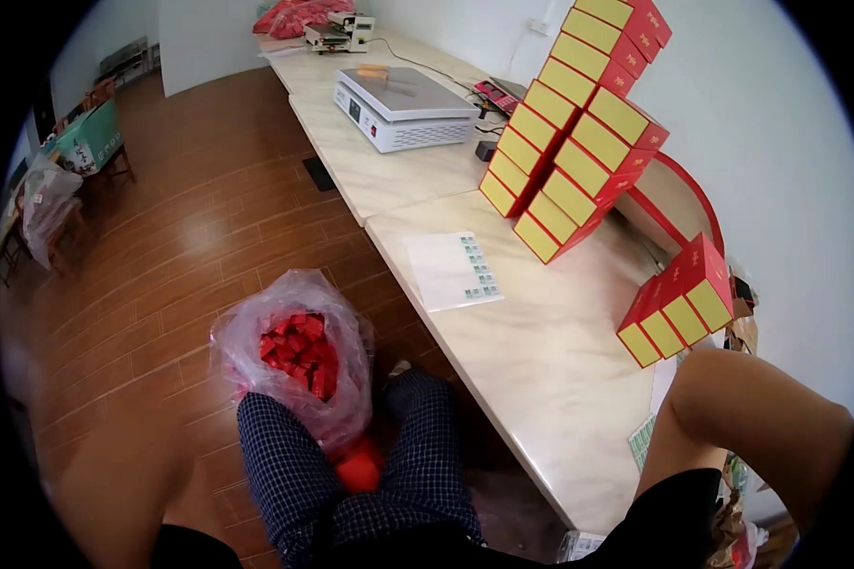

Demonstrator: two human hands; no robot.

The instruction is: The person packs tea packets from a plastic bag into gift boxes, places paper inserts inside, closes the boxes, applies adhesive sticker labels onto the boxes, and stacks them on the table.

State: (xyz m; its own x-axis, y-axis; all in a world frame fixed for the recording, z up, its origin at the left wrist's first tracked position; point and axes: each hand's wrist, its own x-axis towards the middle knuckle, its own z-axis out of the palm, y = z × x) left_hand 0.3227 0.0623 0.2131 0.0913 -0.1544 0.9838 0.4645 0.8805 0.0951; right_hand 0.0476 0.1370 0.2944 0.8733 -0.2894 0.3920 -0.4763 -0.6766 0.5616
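Observation:
Neither of my hands shows. My bent right arm (731,403) rises from a black sleeve at the lower right, its elbow close to a short row of red and yellow boxes (676,303) on the table; the hand is out of view. At the lower left my left arm (128,465) is smeared by motion, and its hand is hidden too. A clear plastic bag (346,408) full of small red packets (299,351) stands on the floor by my legs. On the table lies a white sheet (441,270) with a strip of green labels along its right side.
Tall stacks of red and yellow boxes (569,128) lean in view by the wall. Farther back on the long table (512,379) stand a white flat-topped machine (403,104), another small machine (342,33) and a red heap (299,17). A green box (93,140) sits at the far left.

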